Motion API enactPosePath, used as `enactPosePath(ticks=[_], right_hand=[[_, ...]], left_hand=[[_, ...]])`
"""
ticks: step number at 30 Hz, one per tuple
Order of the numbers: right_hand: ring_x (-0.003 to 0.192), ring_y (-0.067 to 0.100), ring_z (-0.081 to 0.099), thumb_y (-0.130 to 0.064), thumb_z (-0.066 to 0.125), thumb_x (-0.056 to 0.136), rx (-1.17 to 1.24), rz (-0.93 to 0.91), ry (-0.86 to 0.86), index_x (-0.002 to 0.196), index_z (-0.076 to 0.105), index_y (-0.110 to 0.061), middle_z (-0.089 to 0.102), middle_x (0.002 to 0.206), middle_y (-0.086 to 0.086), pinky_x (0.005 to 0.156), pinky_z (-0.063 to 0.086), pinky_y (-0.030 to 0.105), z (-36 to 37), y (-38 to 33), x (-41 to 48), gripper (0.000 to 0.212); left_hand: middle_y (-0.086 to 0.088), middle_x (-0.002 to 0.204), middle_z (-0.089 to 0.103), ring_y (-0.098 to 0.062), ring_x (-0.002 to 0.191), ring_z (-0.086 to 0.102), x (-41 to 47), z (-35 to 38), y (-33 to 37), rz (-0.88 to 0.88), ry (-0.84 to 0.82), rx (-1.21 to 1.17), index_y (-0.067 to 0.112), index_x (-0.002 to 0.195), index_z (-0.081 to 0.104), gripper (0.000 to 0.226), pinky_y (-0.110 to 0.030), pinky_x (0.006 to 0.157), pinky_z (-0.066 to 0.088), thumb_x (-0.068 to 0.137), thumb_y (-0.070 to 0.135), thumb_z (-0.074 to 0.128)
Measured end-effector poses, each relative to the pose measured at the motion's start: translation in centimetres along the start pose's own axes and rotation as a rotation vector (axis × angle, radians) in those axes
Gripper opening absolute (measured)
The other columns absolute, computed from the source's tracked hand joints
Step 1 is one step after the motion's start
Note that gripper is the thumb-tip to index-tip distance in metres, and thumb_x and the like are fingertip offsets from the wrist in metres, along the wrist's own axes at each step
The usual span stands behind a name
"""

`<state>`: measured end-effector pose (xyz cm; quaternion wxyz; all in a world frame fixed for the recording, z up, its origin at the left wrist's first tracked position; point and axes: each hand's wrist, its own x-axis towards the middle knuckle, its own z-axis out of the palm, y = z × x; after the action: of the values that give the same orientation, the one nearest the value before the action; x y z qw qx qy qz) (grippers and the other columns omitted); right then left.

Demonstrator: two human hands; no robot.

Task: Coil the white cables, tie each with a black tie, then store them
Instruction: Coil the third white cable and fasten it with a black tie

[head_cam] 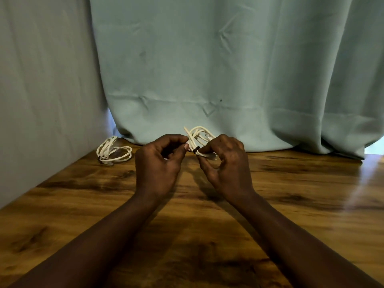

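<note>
A coiled white cable [200,135] is held up above the middle of the wooden table [291,204], between both hands. A black tie [196,150] wraps the coil's lower part. My right hand [225,163] pinches the coil at the tie with thumb and fingers. My left hand [159,163] grips the coil's left side with its fingertips, just left of the tie. A second coiled white cable [113,151] lies flat on the table at the far left corner, with a dark tie at its left end.
A teal curtain [228,69] hangs behind the table and drapes onto its far edge. A grey wall [41,90] borders the table on the left.
</note>
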<state>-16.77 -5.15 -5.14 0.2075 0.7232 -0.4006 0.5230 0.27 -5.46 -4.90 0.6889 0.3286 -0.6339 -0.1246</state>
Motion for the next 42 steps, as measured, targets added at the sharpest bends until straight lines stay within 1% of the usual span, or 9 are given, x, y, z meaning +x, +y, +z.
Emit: enactPosePath(ticks=[8, 12, 15, 18, 20, 23, 29, 38, 42], right_hand=[[0.097, 0.024, 0.065, -0.015, 0.076, 0.084, 0.048, -0.022, -0.006, 0.106, 0.074, -0.018, 0.073, 0.102, 0.001, 0.087, 0.045, 0.041, 0.2, -0.6, 0.0, 0.023], [0.096, 0.028, 0.062, -0.014, 0.084, 0.08, -0.02, -0.005, 0.037, 0.108, 0.076, -0.018, 0.073, 0.096, 0.0, 0.078, 0.047, 0.042, -0.3, -0.6, 0.2, 0.03], [0.092, 0.031, 0.064, -0.006, 0.088, 0.074, -0.002, -0.059, 0.097, 0.105, 0.076, -0.012, 0.067, 0.096, -0.002, 0.069, 0.055, 0.04, -0.9, -0.9, 0.6, 0.034], [0.09, 0.03, 0.066, -0.002, 0.086, 0.078, 0.014, -0.135, 0.094, 0.104, 0.074, -0.007, 0.05, 0.105, -0.012, 0.064, 0.059, 0.038, -1.3, -1.1, 0.9, 0.029], [0.093, 0.03, 0.066, 0.0, 0.084, 0.08, -0.017, -0.175, 0.092, 0.106, 0.074, -0.006, 0.058, 0.105, -0.013, 0.067, 0.058, 0.036, -1.3, -0.9, 0.9, 0.028], [0.102, 0.026, 0.059, 0.004, 0.08, 0.083, -0.074, -0.21, 0.072, 0.111, 0.073, -0.005, 0.074, 0.101, 0.006, 0.075, 0.054, 0.032, -1.4, -0.3, 1.0, 0.03], [0.097, 0.034, 0.064, 0.009, 0.075, 0.084, -0.15, -0.315, -0.008, 0.106, 0.073, -0.008, 0.076, 0.103, 0.004, 0.082, 0.047, 0.033, -1.2, 0.1, 1.1, 0.028], [0.102, 0.033, 0.062, 0.007, 0.077, 0.084, -0.187, -0.32, -0.03, 0.104, 0.075, -0.009, 0.077, 0.105, 0.004, 0.083, 0.043, 0.028, -1.3, 0.3, 1.0, 0.026], [0.104, 0.033, 0.06, 0.006, 0.076, 0.085, -0.145, -0.315, -0.038, 0.105, 0.075, -0.009, 0.077, 0.107, 0.004, 0.084, 0.043, 0.028, -1.6, 0.2, 1.2, 0.025]], left_hand=[[0.008, 0.102, 0.074, -0.006, 0.093, 0.071, 0.4, -0.5, -0.6, 0.166, -0.129, 0.232, 0.023, 0.111, 0.08, 0.021, -0.036, 0.081, 0.059, 0.095, 0.014, 0.07], [0.01, 0.093, 0.077, -0.005, 0.086, 0.073, 1.0, -1.1, -0.1, 0.125, -0.141, 0.207, 0.02, 0.108, 0.078, 0.017, -0.037, 0.078, 0.061, 0.092, 0.013, 0.076], [0.01, 0.092, 0.077, -0.007, 0.084, 0.074, 1.2, -1.7, 0.1, 0.16, -0.161, 0.229, 0.018, 0.099, 0.079, 0.01, -0.04, 0.077, 0.061, 0.092, 0.012, 0.077], [0.006, 0.095, 0.076, -0.009, 0.085, 0.071, 1.3, -1.9, 0.1, 0.242, -0.2, 0.273, 0.018, 0.102, 0.079, 0.013, -0.041, 0.077, 0.059, 0.093, 0.01, 0.074], [0.006, 0.096, 0.074, -0.01, 0.086, 0.07, 1.3, -2.0, 0.1, 0.287, -0.213, 0.306, 0.018, 0.103, 0.079, 0.014, -0.041, 0.076, 0.057, 0.095, 0.009, 0.072], [0.006, 0.099, 0.072, -0.01, 0.089, 0.068, 1.5, -2.2, 0.2, 0.327, -0.207, 0.321, 0.018, 0.105, 0.078, 0.015, -0.04, 0.076, 0.056, 0.095, 0.008, 0.071], [-0.001, 0.097, 0.069, -0.015, 0.087, 0.066, 1.3, -2.4, 0.5, 0.414, -0.217, 0.438, 0.015, 0.105, 0.076, 0.018, -0.038, 0.074, 0.053, 0.092, 0.003, 0.072], [-0.006, 0.097, 0.067, -0.023, 0.085, 0.065, 1.3, -2.1, 0.8, 0.441, -0.29, 0.596, 0.014, 0.106, 0.076, 0.021, -0.028, 0.071, 0.044, 0.089, 0.002, 0.073], [-0.003, 0.098, 0.07, -0.021, 0.087, 0.067, 1.8, -2.8, 0.8, 0.473, -0.32, 0.54, 0.016, 0.106, 0.077, 0.018, -0.033, 0.074, 0.053, 0.091, 0.006, 0.071]])
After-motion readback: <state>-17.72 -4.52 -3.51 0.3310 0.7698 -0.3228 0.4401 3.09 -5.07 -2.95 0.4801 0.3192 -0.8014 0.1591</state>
